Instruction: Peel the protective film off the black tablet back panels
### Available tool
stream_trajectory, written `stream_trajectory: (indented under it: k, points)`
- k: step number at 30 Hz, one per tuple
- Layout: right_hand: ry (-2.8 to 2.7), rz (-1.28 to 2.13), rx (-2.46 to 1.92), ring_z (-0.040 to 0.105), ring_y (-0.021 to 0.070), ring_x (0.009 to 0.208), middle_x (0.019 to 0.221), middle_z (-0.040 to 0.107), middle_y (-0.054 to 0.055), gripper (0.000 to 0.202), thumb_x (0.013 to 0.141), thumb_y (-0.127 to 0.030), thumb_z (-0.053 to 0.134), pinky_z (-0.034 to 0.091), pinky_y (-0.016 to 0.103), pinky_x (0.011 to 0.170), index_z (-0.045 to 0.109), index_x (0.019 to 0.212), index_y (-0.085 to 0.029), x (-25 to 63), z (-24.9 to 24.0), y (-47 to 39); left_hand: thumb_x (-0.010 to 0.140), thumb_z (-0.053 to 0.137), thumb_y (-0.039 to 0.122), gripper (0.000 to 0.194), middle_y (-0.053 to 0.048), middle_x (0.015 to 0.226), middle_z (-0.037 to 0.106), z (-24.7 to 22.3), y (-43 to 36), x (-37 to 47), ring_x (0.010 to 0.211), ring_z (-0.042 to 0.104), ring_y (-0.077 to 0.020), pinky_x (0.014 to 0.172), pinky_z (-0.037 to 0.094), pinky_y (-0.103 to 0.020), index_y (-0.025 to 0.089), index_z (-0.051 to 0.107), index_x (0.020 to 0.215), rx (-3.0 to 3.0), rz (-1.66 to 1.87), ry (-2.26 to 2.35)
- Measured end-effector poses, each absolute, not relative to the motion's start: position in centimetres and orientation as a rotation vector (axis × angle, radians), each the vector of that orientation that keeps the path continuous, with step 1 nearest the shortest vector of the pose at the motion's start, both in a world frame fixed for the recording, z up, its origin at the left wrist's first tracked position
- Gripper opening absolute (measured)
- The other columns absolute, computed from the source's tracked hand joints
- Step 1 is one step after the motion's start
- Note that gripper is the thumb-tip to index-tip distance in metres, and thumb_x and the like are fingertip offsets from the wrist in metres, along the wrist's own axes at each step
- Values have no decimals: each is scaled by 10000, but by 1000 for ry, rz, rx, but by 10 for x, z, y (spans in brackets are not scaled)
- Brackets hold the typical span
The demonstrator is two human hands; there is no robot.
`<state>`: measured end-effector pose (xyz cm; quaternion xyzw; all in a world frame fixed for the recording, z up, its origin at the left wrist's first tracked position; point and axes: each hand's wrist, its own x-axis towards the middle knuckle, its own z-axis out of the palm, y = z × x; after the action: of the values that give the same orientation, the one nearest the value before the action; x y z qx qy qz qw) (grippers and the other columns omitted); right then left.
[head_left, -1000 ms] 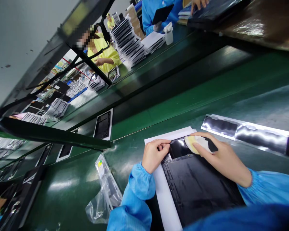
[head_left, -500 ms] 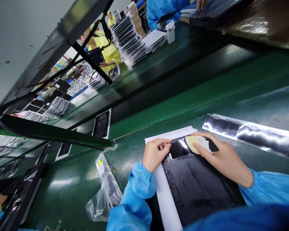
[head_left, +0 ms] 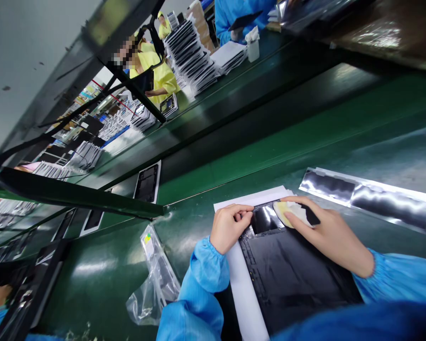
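A black tablet housing (head_left: 294, 279) lies on white sheets (head_left: 246, 298) before me. Across its far end is a glossy black film (head_left: 266, 220). My left hand (head_left: 230, 227) is at the far left corner with thumb and forefinger pinched together at the film's edge; what sits between the fingertips is hidden. In my right hand (head_left: 328, 237) is a yellowish-white pad (head_left: 289, 213), gripped between thumb and fingers, its edge against the glossy film. Part of the film is covered by the pad and that hand.
Strips of shiny black film (head_left: 362, 196) lie at right on the green bench. A clear plastic bag (head_left: 156, 279) is left of my sleeve. A green metal bar (head_left: 74, 189) crosses at left. Tablet housings (head_left: 147, 182) sit on the belt. Opposite are stacked panels (head_left: 190, 57) and co-workers.
My hands and the pad have hardly moved. The housing on the belt has shifted slightly left. Across the bench, a co-worker's dark panel has moved, and the hand at far left has risen.
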<state>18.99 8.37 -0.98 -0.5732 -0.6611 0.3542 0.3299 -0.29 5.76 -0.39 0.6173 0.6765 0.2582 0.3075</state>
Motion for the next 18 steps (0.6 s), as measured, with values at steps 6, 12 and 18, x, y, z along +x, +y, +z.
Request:
stream_trajectory:
  k: [6, 12, 18]
  points:
    - [-1819, 886, -1495, 287, 72, 178, 368, 472, -108, 283, 581, -411, 453, 341, 252, 334, 513, 849, -342, 190, -12, 84, 776, 593, 234, 196, 24, 731, 696, -4, 57, -6, 576, 532, -92, 623, 462, -212, 234, 740, 907, 1704, 617, 1785]
    - [-1844, 806, -1494, 286, 52, 171, 537, 599, -35, 323, 594, -446, 400, 337, 264, 321, 517, 851, -288, 188, -11, 84, 779, 609, 223, 187, 30, 731, 693, -4, 58, -8, 587, 538, -88, 639, 467, -206, 243, 738, 913, 1722, 626, 1784]
    - [-1777, 865, -1487, 289, 41, 172, 576, 624, -27, 330, 577, -417, 445, 350, 262, 329, 532, 864, -278, 189, -14, 83, 766, 613, 215, 188, 17, 722, 688, -7, 58, -8, 573, 516, -84, 606, 454, -197, 216, 744, 901, 1648, 679, 1755]
